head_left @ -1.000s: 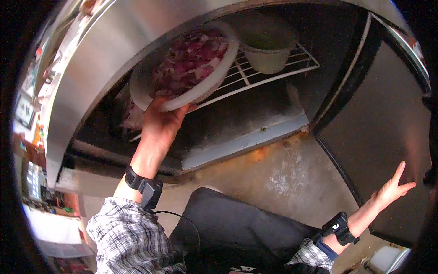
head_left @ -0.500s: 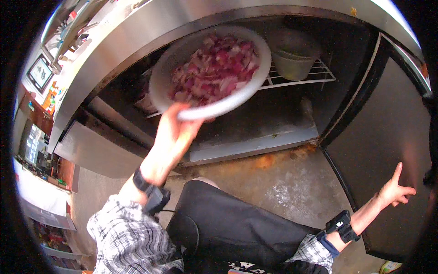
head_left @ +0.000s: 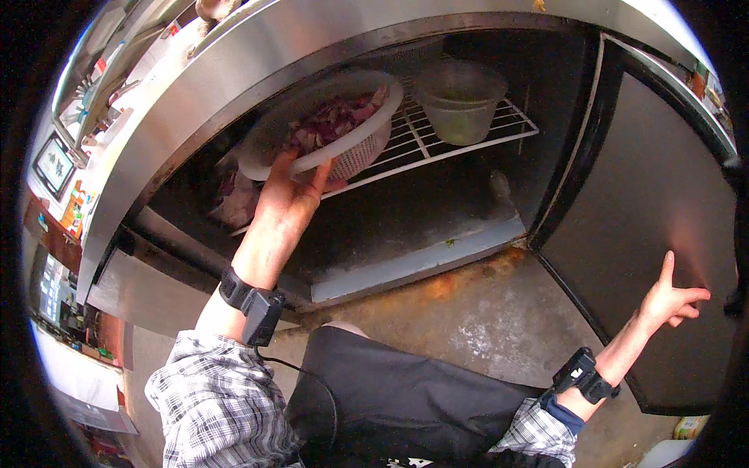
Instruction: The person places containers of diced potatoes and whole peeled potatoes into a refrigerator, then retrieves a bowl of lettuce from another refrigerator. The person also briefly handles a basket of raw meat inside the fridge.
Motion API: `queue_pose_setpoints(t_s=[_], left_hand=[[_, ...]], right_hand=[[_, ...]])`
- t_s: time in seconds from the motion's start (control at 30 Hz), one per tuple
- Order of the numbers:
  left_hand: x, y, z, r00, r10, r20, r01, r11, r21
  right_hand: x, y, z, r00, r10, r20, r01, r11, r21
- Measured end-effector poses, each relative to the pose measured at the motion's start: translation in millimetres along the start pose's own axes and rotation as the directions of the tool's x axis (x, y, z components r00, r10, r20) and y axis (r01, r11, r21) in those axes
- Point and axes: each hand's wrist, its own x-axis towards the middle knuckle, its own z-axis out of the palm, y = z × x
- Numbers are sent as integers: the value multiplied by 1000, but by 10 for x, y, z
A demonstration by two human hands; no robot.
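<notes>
A white plastic colander with perforated sides holds chopped red onions. My left hand grips its near rim, thumb on top and fingers beneath. The colander is tilted, inside the open fridge cabinet at the left part of the white wire shelf; I cannot tell whether its base rests on the wires. On the right, my right hand is spread against the inner face of the dark fridge door, thumb and index finger apart, holding nothing.
A translucent round tub stands on the shelf right of the colander. A plastic bag with purplish contents lies at the shelf's left end. Below runs the cabinet's bottom ledge. The door stands swung out to the right.
My left hand has pushed the colander deeper into the cabinet and to the left, tilting it. More of the wire shelf shows now. My right hand stays at the door.
</notes>
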Motion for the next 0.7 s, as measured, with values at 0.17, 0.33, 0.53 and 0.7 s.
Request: queue_pose_setpoints(t_s=[0.17, 0.33, 0.53, 0.7], left_hand=[[37, 2, -36, 994, -31, 102, 16, 989, 148], [-173, -175, 30, 992, -88, 94, 57, 956, 287], [-747, -738, 146, 912, -333, 240, 177, 847, 502], [-975, -1299, 471, 750, -513, 417, 409, 856, 317]], right_hand=[[1, -12, -25, 999, 54, -1, -54, 998, -29], [19, -16, -36, 998, 67, -9, -68, 992, -106], [34, 41, -35, 999, 40, -16, -41, 995, -89], [89, 123, 14, 999, 33, -22, -36, 991, -129]])
